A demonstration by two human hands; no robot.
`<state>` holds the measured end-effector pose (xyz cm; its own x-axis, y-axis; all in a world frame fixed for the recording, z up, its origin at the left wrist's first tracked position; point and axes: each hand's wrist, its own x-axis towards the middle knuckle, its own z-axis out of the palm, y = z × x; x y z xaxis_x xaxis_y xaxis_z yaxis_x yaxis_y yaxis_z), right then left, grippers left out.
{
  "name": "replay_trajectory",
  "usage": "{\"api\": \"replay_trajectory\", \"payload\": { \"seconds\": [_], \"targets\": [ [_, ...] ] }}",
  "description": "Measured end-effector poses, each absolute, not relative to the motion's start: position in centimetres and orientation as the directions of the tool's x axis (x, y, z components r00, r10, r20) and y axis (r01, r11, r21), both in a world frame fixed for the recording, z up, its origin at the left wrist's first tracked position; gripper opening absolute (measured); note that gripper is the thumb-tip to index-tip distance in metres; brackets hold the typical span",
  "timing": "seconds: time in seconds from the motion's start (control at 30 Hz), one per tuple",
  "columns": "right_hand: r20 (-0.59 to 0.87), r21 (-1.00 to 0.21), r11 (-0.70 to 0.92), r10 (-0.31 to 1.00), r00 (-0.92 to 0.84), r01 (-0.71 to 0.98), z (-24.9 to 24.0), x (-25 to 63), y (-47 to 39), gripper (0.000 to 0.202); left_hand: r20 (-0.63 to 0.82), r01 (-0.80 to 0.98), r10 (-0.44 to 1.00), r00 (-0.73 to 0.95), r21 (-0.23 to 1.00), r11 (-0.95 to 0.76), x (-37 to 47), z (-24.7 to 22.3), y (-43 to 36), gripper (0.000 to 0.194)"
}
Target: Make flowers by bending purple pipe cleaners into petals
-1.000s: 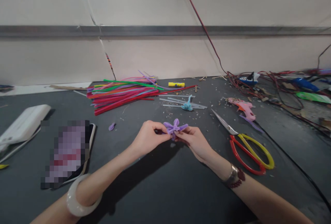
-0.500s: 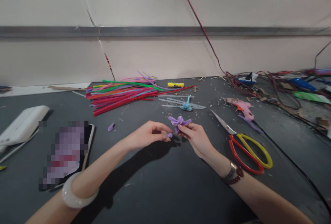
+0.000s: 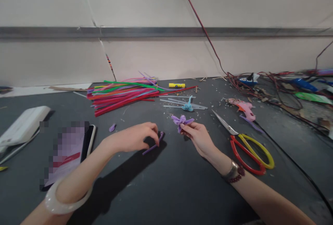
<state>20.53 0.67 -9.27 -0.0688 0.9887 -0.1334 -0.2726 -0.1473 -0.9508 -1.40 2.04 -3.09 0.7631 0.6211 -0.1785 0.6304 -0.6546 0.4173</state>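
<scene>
Right fingers point(image 3: 187, 129) pinch a purple flower point(image 3: 180, 121); left fingers point(image 3: 155, 135) gape beside a stem point(image 3: 150, 149) pointing far-right.

Left hand point(image 3: 142, 137): one
Right hand point(image 3: 199, 138): one
Purple flower point(image 3: 181, 122): one
Curled purple stem point(image 3: 153, 148): one
Small purple loop point(image 3: 112, 127): one
Scissors point(image 3: 236, 135): one pair
Pink glue gun point(image 3: 246, 109): one
Yellow tube point(image 3: 177, 85): one
Phone point(image 3: 90, 138): one
Pipe cleaners point(image 3: 125, 96): many, overlapping
</scene>
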Motion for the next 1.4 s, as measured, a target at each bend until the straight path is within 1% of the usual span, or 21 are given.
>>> {"api": "replay_trajectory", "payload": {
  "seconds": [0.07,0.13,0.23,0.37,0.47,0.53,0.6,0.7,0.8,0.83,0.9,1.0,1.07,1.2,1.4],
  "targets": [
    [-0.135,-0.950,-0.150,0.988,-0.072,-0.275,-9.3,20.5,0.7,0.013,-0.274,0.620,0.562,0.780,0.454,-0.639,-1.3,-2.9,1.9,0.031],
    [-0.136,-0.949,-0.152,0.988,-0.077,-0.276,-9.3,20.5,0.6,0.012,-0.308,0.624,0.546,0.779,0.465,-0.627,-1.1,-3.2,1.9,0.029],
    [-0.135,-0.950,-0.153,0.987,-0.081,-0.272,-9.3,20.6,0.6,0.011,-0.296,0.607,0.535,0.791,0.490,-0.626,-1.3,-4.0,2.2,0.024],
    [-0.140,-0.951,-0.157,0.987,-0.080,-0.266,-9.2,20.6,0.6,0.012,-0.263,0.585,0.534,0.804,0.516,-0.626,-2.0,-4.4,2.8,0.035],
    [-0.140,-0.952,-0.155,0.987,-0.075,-0.265,-9.2,20.6,0.7,0.012,-0.280,0.585,0.523,0.805,0.520,-0.622,-2.3,-4.3,3.2,0.034],
    [-0.139,-0.952,-0.154,0.988,-0.074,-0.263,-9.2,20.5,0.8,0.013,-0.285,0.571,0.504,0.815,0.538,-0.620,-2.3,-4.4,3.5,0.030],
    [-0.137,-0.953,-0.152,0.988,-0.076,-0.261,-9.3,20.5,0.9,0.013,-0.277,0.559,0.495,0.823,0.548,-0.622,-2.3,-4.7,3.7,0.021],
    [-0.133,-0.953,-0.150,0.988,-0.079,-0.263,-9.4,20.6,0.9,0.012,-0.252,0.579,0.531,0.809,0.499,-0.645,-2.2,-4.9,3.7,0.008],
    [-0.128,-0.955,-0.145,0.988,-0.081,-0.259,-9.6,20.6,0.8,0.012,-0.181,0.588,0.575,0.798,0.446,-0.675,-1.7,-4.5,2.9,0.006],
    [-0.127,-0.956,-0.143,0.989,-0.081,-0.257,-9.6,20.6,0.8,0.012,-0.148,0.579,0.584,0.798,0.457,-0.675,-1.4,-4.3,2.6,0.007],
    [-0.125,-0.957,-0.142,0.989,-0.082,-0.253,-9.8,20.6,0.8,0.012,-0.098,0.558,0.613,0.784,0.543,-0.627,-0.4,-3.8,1.9,0.010],
    [-0.121,-0.958,-0.139,0.989,-0.088,-0.249,-10.0,20.5,0.8,0.012,-0.107,0.508,0.675,0.730,0.746,-0.431,1.1,-3.6,1.1,0.017],
    [-0.112,-0.961,-0.134,0.989,-0.099,-0.244,-10.1,20.4,0.7,0.012,-0.114,0.478,0.721,0.683,0.817,-0.324,1.8,-3.9,0.8,0.020],
    [-0.100,-0.967,-0.125,0.988,-0.120,-0.223,-10.1,20.2,0.4,0.013,0.001,0.452,0.837,0.547,0.841,-0.296,2.3,-5.3,0.9,0.019],
    [-0.102,-0.960,-0.140,0.982,-0.162,-0.244,-10.0,19.9,0.2,0.017,0.043,0.438,0.937,0.348,0.876,-0.203,2.7,-6.4,0.9,0.024]
  ]
}}
